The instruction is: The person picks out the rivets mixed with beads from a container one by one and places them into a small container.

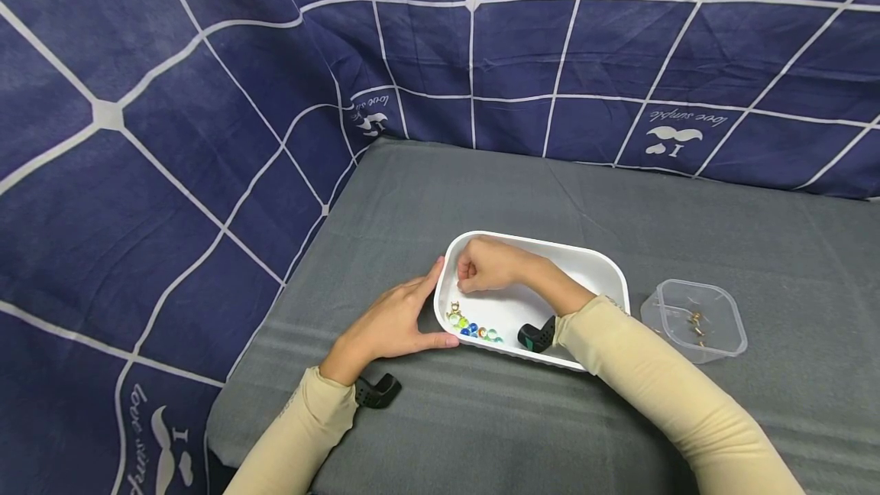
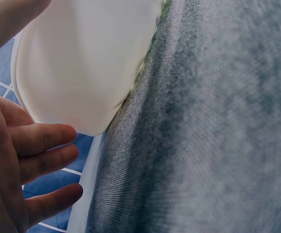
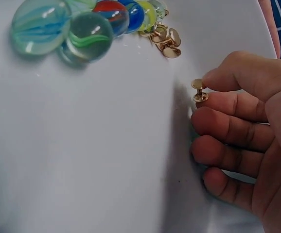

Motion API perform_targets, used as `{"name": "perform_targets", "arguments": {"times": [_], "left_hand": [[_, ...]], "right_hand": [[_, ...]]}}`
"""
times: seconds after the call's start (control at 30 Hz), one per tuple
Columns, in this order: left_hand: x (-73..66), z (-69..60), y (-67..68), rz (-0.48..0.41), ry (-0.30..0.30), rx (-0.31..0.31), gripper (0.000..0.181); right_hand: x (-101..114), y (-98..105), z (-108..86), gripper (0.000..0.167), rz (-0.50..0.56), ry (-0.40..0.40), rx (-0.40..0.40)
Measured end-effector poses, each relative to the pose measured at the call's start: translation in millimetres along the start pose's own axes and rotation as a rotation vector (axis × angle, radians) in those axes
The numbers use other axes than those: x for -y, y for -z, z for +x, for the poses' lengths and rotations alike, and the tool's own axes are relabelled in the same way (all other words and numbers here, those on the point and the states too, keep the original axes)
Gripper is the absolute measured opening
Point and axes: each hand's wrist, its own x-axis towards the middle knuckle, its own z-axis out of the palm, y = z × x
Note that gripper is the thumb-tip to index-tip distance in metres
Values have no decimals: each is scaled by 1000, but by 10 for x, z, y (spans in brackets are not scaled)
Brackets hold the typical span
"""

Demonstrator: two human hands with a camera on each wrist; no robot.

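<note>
A white plastic tray (image 1: 550, 296) holds several glass marbles (image 3: 41, 29) and a small cluster of gold rivets (image 3: 169, 48) near one corner. Over the tray, my right hand (image 1: 490, 264) pinches a single gold rivet (image 3: 199, 91) between thumb and index finger. In the right wrist view its other fingers are curled close to the tray floor. My left hand (image 1: 395, 319) rests against the tray's left end, thumb at the near side and index finger toward the far side. The left wrist view shows its remaining fingers (image 2: 48, 162) loosely extended beside the outer wall.
To the right of the tray stands a clear plastic container (image 1: 732, 312) with several gold rivets inside. Both rest on a grey cloth surface (image 1: 481, 189). Blue patterned fabric (image 1: 522, 44) hangs behind and on the left.
</note>
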Motion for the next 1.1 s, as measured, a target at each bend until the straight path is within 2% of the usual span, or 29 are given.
{"name": "perform_targets", "arguments": {"times": [0.3, 0.63, 1.1], "left_hand": [[3, -4, -6, 9, 1, -5, 116], [0, -4, -2, -2, 17, 8, 116], [16, -2, -5, -2, -1, -5, 116]], "right_hand": [[5, 52, -18, 12, 31, 35, -28], [21, 126, -50, 11, 29, 26, -46], [32, 206, -89, 11, 52, 56, -85]]}}
